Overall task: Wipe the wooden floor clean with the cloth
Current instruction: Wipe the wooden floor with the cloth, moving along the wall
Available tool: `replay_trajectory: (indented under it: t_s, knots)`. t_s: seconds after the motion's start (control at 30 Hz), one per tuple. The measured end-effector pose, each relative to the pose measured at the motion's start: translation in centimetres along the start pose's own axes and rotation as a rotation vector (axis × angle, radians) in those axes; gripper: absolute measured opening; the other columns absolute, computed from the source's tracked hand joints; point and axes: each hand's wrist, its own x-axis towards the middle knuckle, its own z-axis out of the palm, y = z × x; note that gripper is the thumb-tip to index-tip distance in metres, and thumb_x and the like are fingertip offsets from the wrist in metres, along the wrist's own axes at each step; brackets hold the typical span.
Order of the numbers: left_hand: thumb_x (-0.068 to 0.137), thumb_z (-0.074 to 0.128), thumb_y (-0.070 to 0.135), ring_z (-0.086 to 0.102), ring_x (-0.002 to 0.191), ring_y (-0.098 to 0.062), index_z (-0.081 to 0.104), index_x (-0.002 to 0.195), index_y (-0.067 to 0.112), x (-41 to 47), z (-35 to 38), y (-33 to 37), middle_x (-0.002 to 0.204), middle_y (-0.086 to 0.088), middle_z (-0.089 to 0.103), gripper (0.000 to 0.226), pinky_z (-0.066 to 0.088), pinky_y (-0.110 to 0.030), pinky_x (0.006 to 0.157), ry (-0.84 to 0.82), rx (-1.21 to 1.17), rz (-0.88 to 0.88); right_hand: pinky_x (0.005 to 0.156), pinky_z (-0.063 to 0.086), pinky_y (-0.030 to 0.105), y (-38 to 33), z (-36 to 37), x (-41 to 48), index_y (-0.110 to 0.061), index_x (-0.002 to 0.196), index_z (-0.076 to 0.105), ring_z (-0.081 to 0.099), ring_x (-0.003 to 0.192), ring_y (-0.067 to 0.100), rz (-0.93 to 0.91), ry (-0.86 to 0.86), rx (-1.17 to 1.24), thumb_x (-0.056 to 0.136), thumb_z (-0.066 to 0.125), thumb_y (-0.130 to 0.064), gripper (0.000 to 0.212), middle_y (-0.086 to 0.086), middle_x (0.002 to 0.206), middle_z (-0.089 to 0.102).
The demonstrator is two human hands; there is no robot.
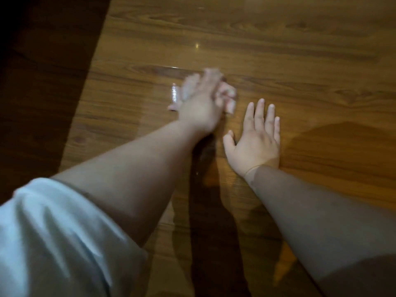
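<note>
The wooden floor (278, 50) fills the view, glossy brown planks with wet-looking streaks. My left hand (199, 106) reaches forward near the centre and lies on a pale bunched cloth (227, 95), which shows past the fingers; hand and cloth are blurred by motion. My right hand (255, 138) lies flat on the floor just to the right of it, palm down, fingers straight and slightly spread. The two hands are a short gap apart. Most of the cloth is hidden under my left hand.
A dark shadowed strip (38, 82) runs along the left edge of the floor. A light sleeve (53, 239) covers my left upper arm at bottom left. A small bright reflection (174, 93) glints on the floor beside the cloth.
</note>
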Motion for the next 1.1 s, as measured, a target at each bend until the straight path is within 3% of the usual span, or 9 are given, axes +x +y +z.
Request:
replay_trajectory:
  t_s: [0.1,0.2,0.37,0.5,0.6,0.73,0.87,0.97,1.1]
  knots:
    - [0.097,0.039,0.044,0.003,0.147,-0.011,0.022,0.149,0.043,-1.1,1.1,1.9,0.159,0.016,0.014,0.055,-0.013,-0.045,0.113,-0.157,0.022,0.198,0.12,-0.003,0.041,0.0,-0.2,0.1,-0.011,0.154,0.015,-0.003,0.15,0.028,-0.011,-0.008,-0.015,0.085,0.031,-0.057,0.084,0.01,0.163,0.004]
    - [0.099,0.039,0.04,0.008,0.147,-0.012,0.02,0.15,0.041,-0.4,-0.9,-1.9,0.16,0.013,0.016,0.055,-0.009,-0.047,0.115,-0.078,0.077,0.18,0.12,-0.004,0.041,0.1,-0.2,0.1,-0.012,0.155,0.01,-0.005,0.149,0.027,-0.006,-0.026,-0.017,0.087,0.028,-0.054,0.082,0.009,0.163,0.001]
    - [0.099,0.035,0.042,0.015,0.147,-0.019,0.019,0.152,0.036,0.2,-6.6,-12.5,0.16,0.006,0.018,0.055,0.0,-0.056,0.115,0.226,0.187,-0.361,0.121,-0.005,0.041,0.0,-0.3,0.0,-0.012,0.155,0.007,-0.006,0.149,0.027,0.006,-0.034,-0.012,0.091,0.029,-0.051,0.079,0.009,0.163,-0.002]
    - [0.1,0.036,0.04,0.014,0.146,-0.016,0.023,0.152,0.029,0.4,-6.6,-12.0,0.159,0.007,0.021,0.055,-0.003,-0.051,0.117,0.366,0.009,-0.624,0.121,-0.004,0.041,-0.1,-0.3,-0.1,-0.011,0.155,0.007,-0.005,0.149,0.027,0.007,-0.036,-0.022,0.091,0.029,-0.05,0.078,0.01,0.163,0.0]
    - [0.097,0.042,0.033,0.024,0.14,-0.013,0.035,0.147,0.029,0.1,-4.1,-6.2,0.152,0.008,0.036,0.05,0.006,-0.04,0.113,0.261,-0.008,-0.389,0.121,-0.002,0.042,-0.1,-0.3,-0.1,-0.01,0.155,0.007,-0.005,0.149,0.028,0.011,-0.041,-0.036,0.09,0.026,-0.051,0.079,0.011,0.163,0.0]
    - [0.098,0.039,0.035,0.007,0.147,-0.011,0.031,0.147,0.041,1.1,-0.3,2.8,0.158,0.016,0.019,0.05,-0.013,-0.044,0.111,-0.176,-0.053,0.107,0.121,-0.002,0.042,-0.1,-0.3,0.1,-0.008,0.154,0.01,-0.003,0.149,0.029,0.011,-0.034,-0.052,0.088,0.03,-0.053,0.083,0.011,0.163,0.003]
    - [0.098,0.041,0.034,0.001,0.148,-0.016,0.031,0.146,0.045,2.9,0.1,7.0,0.161,0.001,0.017,0.05,-0.016,-0.048,0.111,-0.445,-0.085,0.22,0.121,-0.002,0.043,0.1,-0.3,0.0,-0.002,0.151,0.021,-0.001,0.149,0.03,0.008,-0.025,-0.039,0.087,0.027,-0.055,0.083,0.015,0.161,0.014]
    - [0.096,0.042,0.034,0.004,0.148,-0.017,0.031,0.144,0.05,3.4,-1.1,4.9,0.159,0.004,0.021,0.052,-0.013,-0.059,0.109,-0.398,0.049,0.271,0.121,-0.003,0.042,0.1,-0.2,0.2,-0.006,0.153,0.013,-0.004,0.149,0.029,-0.005,-0.021,-0.03,0.088,0.031,-0.054,0.083,0.013,0.162,0.006]
    - [0.097,0.041,0.033,0.003,0.148,-0.014,0.027,0.14,0.059,3.2,-2.3,-0.9,0.159,0.015,0.017,0.052,-0.009,-0.061,0.109,-0.194,0.086,0.052,0.12,-0.005,0.041,0.1,-0.1,0.2,-0.01,0.155,0.006,-0.006,0.149,0.027,0.006,-0.033,-0.014,0.088,0.026,-0.053,0.082,0.011,0.163,-0.001]
